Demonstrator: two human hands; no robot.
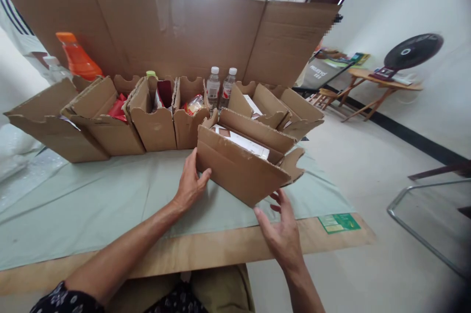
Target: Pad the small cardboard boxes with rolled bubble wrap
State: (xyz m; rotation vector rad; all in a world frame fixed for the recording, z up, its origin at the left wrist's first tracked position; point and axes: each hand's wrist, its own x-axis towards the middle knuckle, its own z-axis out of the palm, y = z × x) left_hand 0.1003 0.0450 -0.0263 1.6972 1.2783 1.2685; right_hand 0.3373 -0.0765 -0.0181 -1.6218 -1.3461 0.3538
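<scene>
A cardboard box (243, 168) with an open top is turned at an angle in front of me, over the near part of the green cloth. Inside it lies a flat white carton (245, 142). My left hand (192, 178) holds the box's left end, its thumb apart from the fingers, which partly disappear behind the edge. At the lower right corner, my right hand (280, 222) grips the box, thumb near the bottom and fingers on the right end. Whether the box's base rests on the cloth or is slightly raised, I cannot tell.
Similar cardboard boxes (154, 126) stand in a row behind, several with packets inside. Two clear bottles (213, 88) and an orange bottle (79, 60) stand before a tall cardboard panel (206, 28). A green card (339, 223) lies at the table's right edge. A fan (408, 55) sits beyond.
</scene>
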